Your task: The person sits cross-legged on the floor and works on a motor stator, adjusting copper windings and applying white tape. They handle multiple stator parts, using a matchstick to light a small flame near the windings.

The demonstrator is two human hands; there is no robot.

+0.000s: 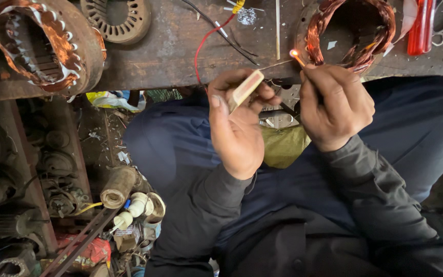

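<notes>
My left hand (pixel 237 123) grips a small matchbox (pixel 246 88) between thumb and fingers, just below the edge of the wooden bench (pixel 170 51). My right hand (pixel 334 105) pinches a thin match (pixel 298 57) whose tip glows orange. The lit tip sits close to a motor stator with copper windings (pixel 352 33) lying on the bench. A thin bare wire runs from the stator toward the matchbox.
A second copper-wound stator (pixel 42 43) stands at the bench's left end, with a bare laminated ring (pixel 116 19) beside it. Red and black wires (pixel 206 36) cross the bench. A red-handled tool (pixel 420 25) lies at the right. Motor parts and scrap (pixel 62 195) crowd the floor.
</notes>
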